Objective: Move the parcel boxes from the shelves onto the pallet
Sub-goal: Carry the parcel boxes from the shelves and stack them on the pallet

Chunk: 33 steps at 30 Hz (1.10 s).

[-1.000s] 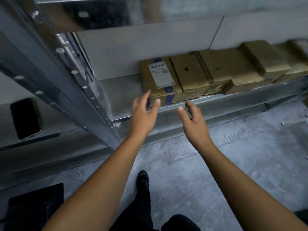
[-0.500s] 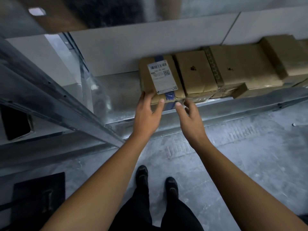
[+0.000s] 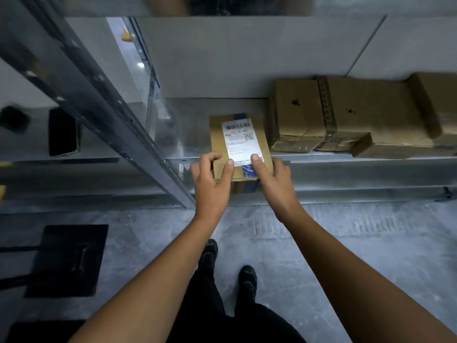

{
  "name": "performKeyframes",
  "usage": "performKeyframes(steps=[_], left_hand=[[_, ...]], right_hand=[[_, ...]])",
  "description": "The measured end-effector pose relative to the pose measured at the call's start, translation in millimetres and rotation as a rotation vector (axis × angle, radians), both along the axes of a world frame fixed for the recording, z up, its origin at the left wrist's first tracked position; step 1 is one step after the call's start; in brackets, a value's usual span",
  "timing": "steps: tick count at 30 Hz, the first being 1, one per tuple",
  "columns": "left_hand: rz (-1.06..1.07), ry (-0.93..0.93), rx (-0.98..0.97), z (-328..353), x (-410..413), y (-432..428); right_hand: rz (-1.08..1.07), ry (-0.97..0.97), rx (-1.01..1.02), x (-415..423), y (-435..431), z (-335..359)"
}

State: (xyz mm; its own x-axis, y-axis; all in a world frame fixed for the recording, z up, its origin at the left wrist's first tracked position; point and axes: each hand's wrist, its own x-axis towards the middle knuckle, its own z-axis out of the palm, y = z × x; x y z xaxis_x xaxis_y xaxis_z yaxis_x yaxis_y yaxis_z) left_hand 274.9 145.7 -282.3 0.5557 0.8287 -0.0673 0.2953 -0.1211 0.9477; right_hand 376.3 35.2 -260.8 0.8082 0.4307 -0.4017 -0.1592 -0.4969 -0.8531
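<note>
L grip [image 3: 213, 185], R grip [image 3: 275, 180] hold parcel box [image 3: 238, 144] near end; long axis front-back.

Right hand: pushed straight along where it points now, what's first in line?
The labelled parcel box: the right hand grips its near right corner. Past that, probably the white back panel, though depth is unclear.

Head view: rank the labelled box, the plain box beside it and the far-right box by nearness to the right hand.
1. Labelled box: gripped by the right hand, leftmost of the three.
2. Plain box: next along, to the right.
3. Far-right box: at the frame's right edge.
</note>
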Motion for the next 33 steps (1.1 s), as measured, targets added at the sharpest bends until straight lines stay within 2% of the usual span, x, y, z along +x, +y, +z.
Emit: performKeyframes(steps=[5, 9, 19, 27, 33], left_hand=[[0.174, -0.066, -0.145, 3.2, -27.7, -32.7], [0.259, -0.098, -0.121, 5.3, -50.5, -54.4], [0.483, -0.203, -0.185, 21.0, -135.7, -81.9], [0.649, -0.305, -0.157, 38.4, -224.3, -67.1], [0.792, -0.353, -0.093, 59.5, -340.7, -47.9]], right_hand=[[0.055, -0.041, 0.059, -15.1, -15.6, 5.3], [0.108, -0.102, 0.048, -34.0, -27.7, 2.4], [0.363, -0.147, 0.198, -108.8, -33.1, 3.8], [0.538, -0.214, 0.24, -192.4, 0.8, 31.5], [0.679, -0.175, 0.333, -307.4, 38.3, 52.3]])
